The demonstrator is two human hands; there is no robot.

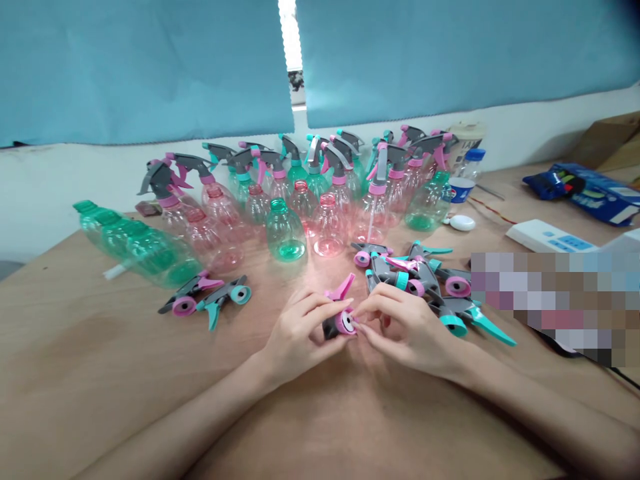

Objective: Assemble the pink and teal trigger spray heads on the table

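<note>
My left hand (300,327) grips a grey spray head with a pink collar and pink trigger (340,317) just above the wooden table (125,373). My right hand (400,327) pinches at the pink collar from the right, fingertips touching it. Right behind my right hand lies a pile of loose spray heads (425,280), grey with pink or teal parts. Two more loose spray heads (210,297) lie left of my left hand.
Several pink and green plastic bottles (300,207) stand in an arc at the back, some with spray heads fitted. Green bottles (140,247) lie on their sides at left. A white device (550,237), a blue packet (585,187) and a cardboard box sit at right.
</note>
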